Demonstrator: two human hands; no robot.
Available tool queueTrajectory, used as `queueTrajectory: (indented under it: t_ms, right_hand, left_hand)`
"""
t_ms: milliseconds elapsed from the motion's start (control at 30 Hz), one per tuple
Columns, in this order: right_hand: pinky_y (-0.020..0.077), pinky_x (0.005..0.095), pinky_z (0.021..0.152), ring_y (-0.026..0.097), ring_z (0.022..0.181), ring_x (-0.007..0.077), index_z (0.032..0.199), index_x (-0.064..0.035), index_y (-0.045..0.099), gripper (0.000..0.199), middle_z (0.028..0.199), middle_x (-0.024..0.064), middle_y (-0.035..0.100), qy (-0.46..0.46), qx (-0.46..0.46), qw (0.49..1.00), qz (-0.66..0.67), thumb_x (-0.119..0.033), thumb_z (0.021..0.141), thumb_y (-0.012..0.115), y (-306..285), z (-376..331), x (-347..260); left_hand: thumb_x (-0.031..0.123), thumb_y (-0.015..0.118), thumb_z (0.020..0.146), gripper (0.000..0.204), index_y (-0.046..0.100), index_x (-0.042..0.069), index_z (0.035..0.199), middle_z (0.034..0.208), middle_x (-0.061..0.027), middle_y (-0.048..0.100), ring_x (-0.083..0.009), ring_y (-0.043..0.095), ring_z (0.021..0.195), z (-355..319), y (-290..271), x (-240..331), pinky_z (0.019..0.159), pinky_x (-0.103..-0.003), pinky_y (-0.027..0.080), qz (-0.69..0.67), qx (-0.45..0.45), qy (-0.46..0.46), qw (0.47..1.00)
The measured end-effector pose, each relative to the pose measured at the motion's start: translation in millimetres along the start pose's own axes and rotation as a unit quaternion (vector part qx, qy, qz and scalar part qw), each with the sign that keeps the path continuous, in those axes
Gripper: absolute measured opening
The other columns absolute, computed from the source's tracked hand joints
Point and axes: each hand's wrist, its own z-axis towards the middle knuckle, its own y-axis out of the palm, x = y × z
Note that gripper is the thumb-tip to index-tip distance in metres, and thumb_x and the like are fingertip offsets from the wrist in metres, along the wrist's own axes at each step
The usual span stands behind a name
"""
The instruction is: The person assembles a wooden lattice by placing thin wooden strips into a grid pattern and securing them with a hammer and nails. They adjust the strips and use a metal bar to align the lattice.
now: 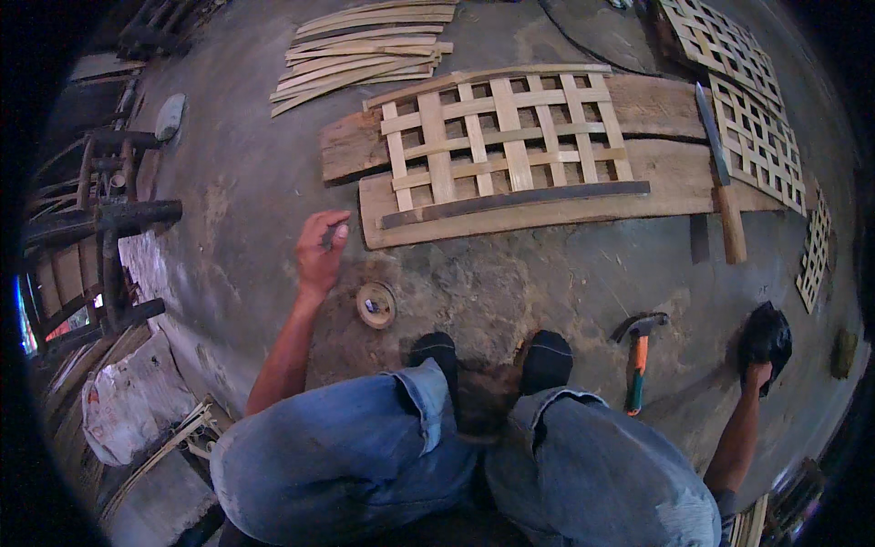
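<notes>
My left hand is over the floor, just left of the plank ends, its fingers loosely bent, thumb apart, nothing visible in them. Below it is a small round dish with tiny items I cannot make out. At far right, my right hand is at a black plastic bag, which hides its fingers. A woven panel of flat wooden strips lies ahead across two wooden planks. A dark strip runs along its near edge, a pale one along its far edge.
A hammer with an orange and green handle lies right of my feet. A long knife rests across the planks' right end. Loose strips lie at the back; more woven panels are at right. Wooden furniture stands left.
</notes>
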Motion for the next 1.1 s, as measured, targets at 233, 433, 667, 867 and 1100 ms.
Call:
queueTrajectory:
  t_ms: [233, 433, 667, 867, 1100]
  right_hand:
    - [0.0491, 0.0466, 0.086, 0.064, 0.1, 0.0405, 0.114, -0.0012, 0.066, 0.049, 0.107, 0.0211, 0.068, -0.01, -0.026, 0.994, 0.106, -0.04, 0.086, 0.058, -36.5, 4.6, 20.7]
    - [0.047, 0.0472, 0.09, 0.061, 0.105, 0.0431, 0.114, 0.002, 0.063, 0.044, 0.111, 0.0246, 0.066, -0.039, 0.013, 0.991, 0.131, -0.033, 0.089, 0.053, 1.0, -5.8, 21.5]
    - [0.046, 0.0522, 0.086, 0.058, 0.1, 0.0494, 0.112, 0.0062, 0.059, 0.05, 0.105, 0.0287, 0.064, -0.035, 0.065, 0.994, 0.082, -0.038, 0.096, 0.042, 4.9, -6.2, 52.0]
    - [0.0503, 0.0437, 0.077, 0.066, 0.088, 0.0317, 0.106, 0.0027, 0.06, 0.044, 0.098, 0.0198, 0.068, 0.043, 0.112, 0.981, 0.154, -0.04, 0.095, 0.057, -47.5, -4.8, 26.7]
    - [0.05, 0.0326, 0.067, 0.061, 0.077, 0.0168, 0.1, -0.0054, 0.061, 0.021, 0.093, 0.0063, 0.063, 0.056, 0.019, 0.781, 0.621, -0.024, 0.091, 0.064, -181.0, -138.2, -241.1]
  left_hand:
    - [0.02, 0.062, 0.092, 0.022, 0.068, 0.004, 0.107, 0.102, -0.0129, 0.066, -0.0268, 0.062, 0.099, -4.1, 13.1, -9.7, 0.09, -0.035, 0.047, -0.049, 0.026, 0.01, 0.998]
    - [0.016, 0.06, 0.092, 0.021, 0.067, 0.003, 0.106, 0.102, -0.0123, 0.066, -0.0257, 0.062, 0.097, -2.2, 8.0, -5.2, 0.089, -0.034, 0.047, -0.051, 0.018, -0.001, 0.999]
    - [0.011, 0.058, 0.092, 0.019, 0.067, 0.003, 0.106, 0.102, -0.0122, 0.066, -0.0249, 0.063, 0.098, 4.8, 7.3, 1.2, 0.089, -0.033, 0.047, -0.047, 0.01, 0.001, 0.999]
    - [0.012, 0.06, 0.091, 0.019, 0.067, 0.004, 0.106, 0.1, -0.012, 0.066, -0.026, 0.063, 0.097, -6.4, 7.9, -9.0, 0.088, -0.034, 0.048, -0.043, 0.027, 0.003, 0.999]
    - [0.015, 0.074, 0.08, 0.02, 0.072, 0.012, 0.101, 0.093, -0.007, 0.067, -0.0258, 0.064, 0.09, -27.2, 29.5, 81.7, 0.08, -0.036, 0.052, -0.078, -0.071, 0.16, 0.981]
